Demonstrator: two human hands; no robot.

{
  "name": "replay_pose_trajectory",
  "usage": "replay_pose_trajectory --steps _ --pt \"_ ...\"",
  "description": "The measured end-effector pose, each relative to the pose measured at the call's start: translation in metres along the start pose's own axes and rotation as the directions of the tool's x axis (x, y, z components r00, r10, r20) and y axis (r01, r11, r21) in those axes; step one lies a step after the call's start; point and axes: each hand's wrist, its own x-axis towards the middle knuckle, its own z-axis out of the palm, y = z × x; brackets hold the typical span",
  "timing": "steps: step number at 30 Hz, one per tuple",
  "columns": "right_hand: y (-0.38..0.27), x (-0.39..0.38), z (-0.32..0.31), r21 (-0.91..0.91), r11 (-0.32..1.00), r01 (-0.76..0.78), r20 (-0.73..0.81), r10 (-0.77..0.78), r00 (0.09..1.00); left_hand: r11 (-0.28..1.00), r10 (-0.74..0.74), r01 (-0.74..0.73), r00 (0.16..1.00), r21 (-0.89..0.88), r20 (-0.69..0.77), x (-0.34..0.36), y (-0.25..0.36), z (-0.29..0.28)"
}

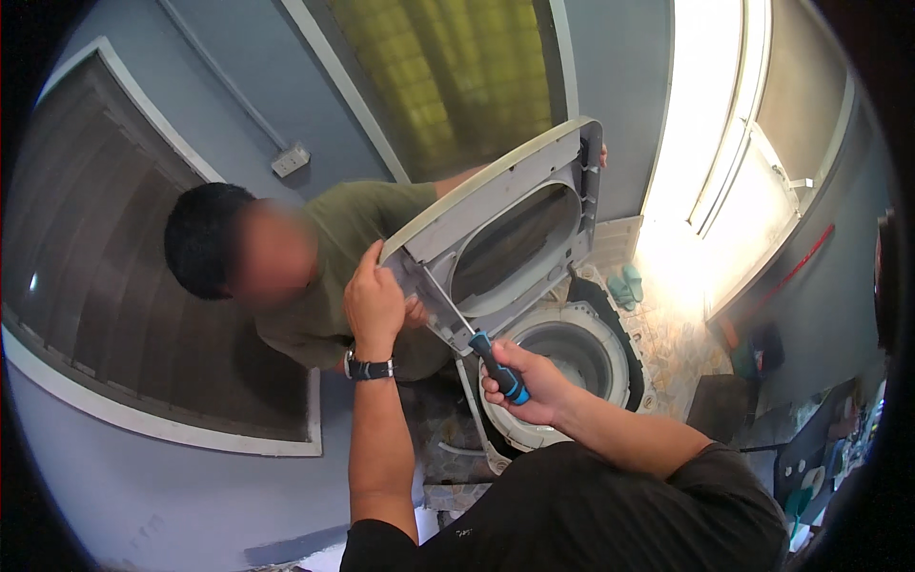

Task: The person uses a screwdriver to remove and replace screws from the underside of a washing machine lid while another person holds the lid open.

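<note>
My left hand (375, 303) grips the near left corner of a pale plastic washing-machine top (477, 205), raised on a slant with its oval window. In my right hand (534, 386) is a screwdriver (484, 345) with a blue and black handle, its long shaft reaching up along the panel's underside near that corner; its exact tip contact is unclear. Below the raised top stands the open machine body with a round drum (572, 338). A co-worker in an olive shirt (353, 219) also holds the top, one hand just below my left hand and the other at the far edge.
A louvred window (95, 238) is on the left, a yellowish pane (429, 76) behind. A bright doorway (705, 114) stands at the back right, with teal slippers (626, 286) on the tiled floor. Assorted items (810, 481) crowd the lower right, and a hose (457, 448) lies below the machine.
</note>
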Motion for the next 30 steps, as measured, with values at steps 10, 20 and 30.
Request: replay_pose_trajectory --steps 10,20,30 --pt "-0.016 -0.037 -0.01 -0.624 0.781 0.038 -0.024 -0.067 0.997 -0.205 -0.427 0.675 0.59 -0.708 0.686 -0.157 -0.041 0.101" --pt "-0.09 -0.108 -0.074 -0.942 0.257 0.215 0.088 -0.427 0.9 -0.251 -0.076 0.686 0.689 -0.683 0.721 -0.127 0.037 0.185" --pt "-0.167 -0.179 -0.118 -0.977 0.038 0.211 0.138 -0.64 0.756 -0.355 0.001 0.691 0.674 -0.63 0.738 -0.06 0.16 0.269"
